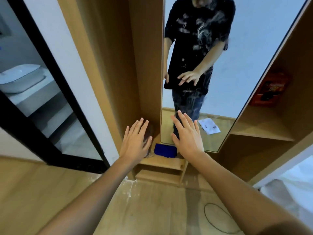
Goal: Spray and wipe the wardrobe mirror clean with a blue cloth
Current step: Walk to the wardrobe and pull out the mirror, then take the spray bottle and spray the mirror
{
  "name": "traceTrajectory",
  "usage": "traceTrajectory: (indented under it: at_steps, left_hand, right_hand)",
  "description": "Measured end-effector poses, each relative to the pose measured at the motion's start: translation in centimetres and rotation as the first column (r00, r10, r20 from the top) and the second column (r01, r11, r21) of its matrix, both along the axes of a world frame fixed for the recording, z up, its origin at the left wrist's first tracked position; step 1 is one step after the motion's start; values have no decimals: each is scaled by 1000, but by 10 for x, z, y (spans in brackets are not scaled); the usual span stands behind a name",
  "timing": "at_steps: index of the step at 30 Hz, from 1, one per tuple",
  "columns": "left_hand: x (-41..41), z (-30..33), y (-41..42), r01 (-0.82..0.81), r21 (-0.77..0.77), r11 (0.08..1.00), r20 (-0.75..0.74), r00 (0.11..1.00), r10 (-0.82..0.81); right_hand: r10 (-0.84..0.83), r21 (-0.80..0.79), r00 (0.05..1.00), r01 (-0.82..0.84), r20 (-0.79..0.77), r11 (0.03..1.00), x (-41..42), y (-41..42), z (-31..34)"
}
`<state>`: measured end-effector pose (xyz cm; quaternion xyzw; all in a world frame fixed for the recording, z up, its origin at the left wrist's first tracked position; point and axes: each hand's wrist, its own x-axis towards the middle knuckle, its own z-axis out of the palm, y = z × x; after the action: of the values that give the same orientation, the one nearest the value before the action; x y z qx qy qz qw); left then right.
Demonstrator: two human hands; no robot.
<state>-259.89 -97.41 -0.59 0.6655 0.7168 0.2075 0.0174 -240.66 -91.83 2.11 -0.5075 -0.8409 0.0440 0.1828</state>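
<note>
The fingers (182,122) of both hands are straight and spread, released, holding nothing: the left hand (135,141) and the right hand (188,138) hover palm-down in front of the wardrobe, apart from every object. The task's thing, a small folded blue cloth (165,150), lies on the low light-wood ledge (160,162) at the foot of the tall frameless wardrobe mirror (237,65), just below and between the two hands. Its long axis runs left to right, parallel to the mirror's bottom edge. The right hand appears the nearer; its wrist overlaps the cloth's right end in the view, so a short drop down and toward the body is judged enough to reach it. Behind the left hand stands a brownish object (149,133) against the wardrobe's side panel; it may be the spray bottle, but blur prevents confirmation. The mirror surface shows pale streaks over the reflected person. The light-wood wardrobe (110,65) has open shelves (260,134) on the right holding a red packet (271,89). A black-framed glass door (42,82) stands at left, over wood-pattern flooring (152,209) carrying a thin black wire loop (218,217).
</note>
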Motion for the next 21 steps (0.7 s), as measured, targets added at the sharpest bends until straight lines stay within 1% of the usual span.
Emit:
traceTrajectory:
  at_steps: [6,9,13,17,21]
  left_hand:
    - [-12,-46,-2,-91,-96,991,79,992,99]
    - [-12,-66,6,-105,-139,985,104,987,120]
    - [-15,-90,17,-122,-195,973,131,980,149]
    - [-21,-110,20,-117,-242,963,178,970,162]
    - [-39,-126,27,-80,-277,958,213,967,142]
  right_hand:
    - [100,-135,995,-97,21,986,-13,8,-41]
    - [143,-167,989,-133,48,977,-17,19,-57]
    - [175,-228,984,-164,33,960,-22,28,-79]
    - [194,-287,979,-169,60,943,-32,32,-107]
    - [153,-365,987,-122,57,923,-52,33,-133]
